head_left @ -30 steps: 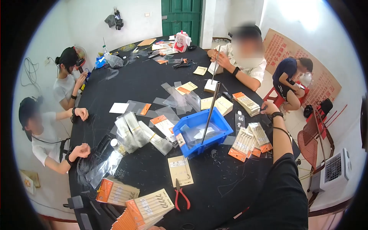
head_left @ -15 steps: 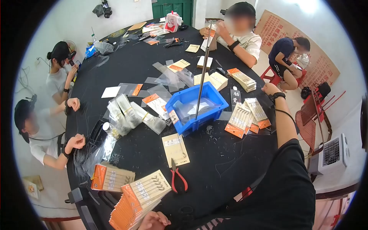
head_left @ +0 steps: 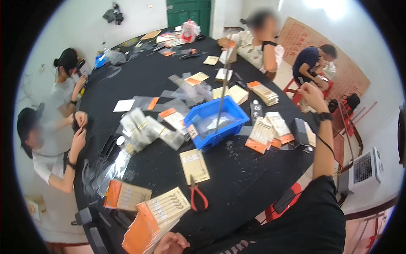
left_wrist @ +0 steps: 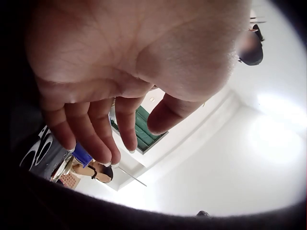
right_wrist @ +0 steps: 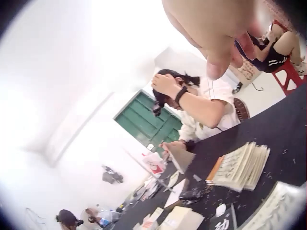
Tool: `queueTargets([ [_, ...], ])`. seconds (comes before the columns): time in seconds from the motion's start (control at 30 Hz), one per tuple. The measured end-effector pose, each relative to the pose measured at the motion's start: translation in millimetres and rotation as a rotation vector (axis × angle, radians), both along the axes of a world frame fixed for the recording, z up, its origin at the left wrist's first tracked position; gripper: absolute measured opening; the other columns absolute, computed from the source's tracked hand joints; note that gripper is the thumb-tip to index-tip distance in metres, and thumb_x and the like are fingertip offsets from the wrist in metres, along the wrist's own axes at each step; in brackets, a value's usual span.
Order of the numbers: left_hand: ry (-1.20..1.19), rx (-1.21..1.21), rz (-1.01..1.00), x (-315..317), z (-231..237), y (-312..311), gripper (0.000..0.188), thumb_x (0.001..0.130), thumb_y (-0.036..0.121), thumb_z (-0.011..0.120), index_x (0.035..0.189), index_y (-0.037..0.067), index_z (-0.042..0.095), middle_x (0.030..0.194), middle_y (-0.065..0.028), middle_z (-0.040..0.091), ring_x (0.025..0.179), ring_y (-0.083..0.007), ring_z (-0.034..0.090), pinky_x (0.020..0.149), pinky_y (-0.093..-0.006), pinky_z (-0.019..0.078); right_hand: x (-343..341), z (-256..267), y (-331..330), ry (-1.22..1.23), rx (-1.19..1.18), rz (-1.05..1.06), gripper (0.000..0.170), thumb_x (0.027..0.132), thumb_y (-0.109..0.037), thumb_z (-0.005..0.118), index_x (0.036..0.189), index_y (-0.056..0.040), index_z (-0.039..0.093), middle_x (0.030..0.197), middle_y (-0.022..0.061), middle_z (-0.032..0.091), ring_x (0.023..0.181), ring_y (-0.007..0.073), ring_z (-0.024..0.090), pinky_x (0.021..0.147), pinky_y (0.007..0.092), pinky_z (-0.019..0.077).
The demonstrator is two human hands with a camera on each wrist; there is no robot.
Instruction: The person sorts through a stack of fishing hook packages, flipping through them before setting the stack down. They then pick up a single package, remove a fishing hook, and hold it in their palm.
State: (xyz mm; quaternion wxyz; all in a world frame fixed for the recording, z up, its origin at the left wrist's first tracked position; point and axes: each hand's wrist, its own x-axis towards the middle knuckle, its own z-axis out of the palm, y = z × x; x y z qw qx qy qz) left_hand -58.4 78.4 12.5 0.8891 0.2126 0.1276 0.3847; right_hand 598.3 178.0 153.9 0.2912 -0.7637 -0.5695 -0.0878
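Note:
My left hand [head_left: 171, 243] is low in the head view, beside a fanned stack of orange-topped hook cards [head_left: 169, 208]. Its fingers hang loosely bent in the left wrist view, with nothing in them. Raised past the table's right edge, my right hand [head_left: 313, 97] has loosely bent fingers and holds nothing visible; the right wrist view shows it above the tabletop. Nearest it on the table are a bundle of hook cards [head_left: 263, 93] and a black box [head_left: 299, 133]. Red-handled pliers [head_left: 198, 198] lie against a single hook card [head_left: 194, 166] in front of me.
A blue bin [head_left: 196, 137] with clear sleeves and a thin metal rod [head_left: 220, 99] stand mid-table. Bundled clear bags [head_left: 139, 129] lie left of it. Two people sit on the left, one across [head_left: 253, 46]. A red stool [head_left: 292, 199] is by my right side.
My right hand has risen from the table's right edge; the black box now shows near it. My left hand has come into view. The person across has lifted a hand to the head.

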Motion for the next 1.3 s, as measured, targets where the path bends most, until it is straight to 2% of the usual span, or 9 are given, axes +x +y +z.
queueTargets([
  [0.07, 0.034, -0.013, 0.011, -3.1, -3.5, -1.5, 0.033, 0.093, 0.023, 0.054, 0.118, 0.002, 0.055, 0.099, -0.0146, 0.055, 0.097, -0.0255, 0.053, 0.092, -0.0385, 0.0423, -28.4, 8.7, -12.1, 0.296, -0.053, 0.025, 0.019, 0.092, -0.019, 0.063, 0.083, -0.0029, 0.059, 0.07, -0.0004, 0.054, 0.065, 0.0071, 0.049, 0.059, 0.0247, 0.0409],
  [0.17, 0.061, -0.03, 0.037, -1.8, -4.0, -1.7, 0.03, 0.092, 0.024, 0.05, 0.111, 0.002, 0.055, 0.095, -0.0152, 0.055, 0.094, -0.0254, 0.054, 0.093, -0.0411, 0.0416, -96.5, 19.9, -39.6, 0.321, -0.129, 0.241, 0.014, 0.091, -0.012, 0.063, 0.083, -0.0044, 0.054, 0.074, -0.004, 0.051, 0.071, 0.0047, 0.049, 0.062, 0.0215, 0.0401],
  [0.27, 0.039, -0.026, -0.002, -5.8, -8.5, -1.1, 0.032, 0.091, 0.025, 0.049, 0.113, 0.002, 0.055, 0.096, -0.015, 0.055, 0.095, -0.0253, 0.052, 0.093, -0.0402, 0.0395, -165.3, 23.2, -71.1, 0.445, -0.312, 0.332, 0.008, 0.08, -0.007, 0.067, 0.081, -0.0039, 0.059, 0.077, -0.0011, 0.06, 0.074, 0.0066, 0.055, 0.066, 0.0236, 0.0442],
  [0.37, -0.032, -0.024, -0.049, -8.3, -15.7, 1.7, 0.036, 0.092, 0.025, 0.053, 0.118, 0.001, 0.055, 0.1, -0.0142, 0.057, 0.1, -0.0248, 0.052, 0.096, -0.0384, 0.0393, -215.0, 15.2, -89.5, 0.524, -0.47, 0.45, 0.01, 0.076, -0.005, 0.073, 0.076, -0.0018, 0.064, 0.073, 0.0044, 0.065, 0.067, 0.0118, 0.062, 0.063, 0.0239, 0.0493],
  [0.47, -0.019, -0.043, -0.055, -8.3, -13.1, 0.7, 0.037, 0.092, 0.026, 0.053, 0.118, 0.001, 0.055, 0.101, -0.0135, 0.056, 0.1, -0.0246, 0.052, 0.095, -0.038, 0.0397, -239.9, -18.5, -95.6, 0.575, -0.503, 0.488, 0.009, 0.075, -0.003, 0.074, 0.076, 0.0001, 0.065, 0.071, 0.0056, 0.067, 0.066, 0.0117, 0.065, 0.062, 0.025, 0.0504],
  [0.7, -0.073, 0.003, -0.052, -10.2, -13.8, -0.8, 0.035, 0.09, 0.028, 0.053, 0.117, 0.006, 0.055, 0.099, -0.0113, 0.053, 0.097, -0.0236, 0.048, 0.093, -0.0401, 0.0359, -252.8, -87.2, -115.3, 0.757, -0.233, 0.339, 0.014, 0.073, 0.001, 0.073, 0.087, 0.0006, 0.072, 0.077, 0.0087, 0.066, 0.069, 0.014, 0.065, 0.062, 0.0259, 0.0504],
  [0.9, -0.093, 0.045, -0.077, -10.9, -15.6, -4.6, 0.036, 0.091, 0.03, 0.051, 0.119, 0.008, 0.055, 0.1, -0.0095, 0.05, 0.099, -0.0228, 0.046, 0.096, -0.04, 0.0353, -254.4, -82.2, -140.3, 0.53, -0.033, 0.253, 0.01, 0.073, 0.0, 0.075, 0.082, -0.0008, 0.072, 0.076, 0.0062, 0.062, 0.067, 0.0142, 0.061, 0.059, 0.0257, 0.0469],
  [1.0, -0.054, 0.099, -0.069, -8.6, -15.6, -4.3, 0.036, 0.091, 0.03, 0.051, 0.12, 0.009, 0.055, 0.1, -0.0087, 0.049, 0.098, -0.0219, 0.045, 0.096, -0.0395, 0.035, -255.1, -87.6, -152.9, 0.575, 0.042, 0.222, 0.009, 0.072, -0.001, 0.075, 0.081, -0.0007, 0.072, 0.074, 0.0057, 0.062, 0.065, 0.014, 0.059, 0.058, 0.0262, 0.0455],
  [1.3, -0.159, 0.071, -0.063, -9.2, -18.6, -3.6, 0.038, 0.09, 0.028, 0.053, 0.124, 0.012, 0.057, 0.101, -0.0075, 0.049, 0.099, -0.0199, 0.048, 0.099, -0.0395, 0.037, -253.8, -122.8, -188.9, 0.782, 0.102, 0.068, 0.014, 0.073, 0.001, 0.072, 0.074, -0.0036, 0.059, 0.066, -0.0023, 0.056, 0.061, 0.0049, 0.051, 0.055, 0.0216, 0.0395],
])
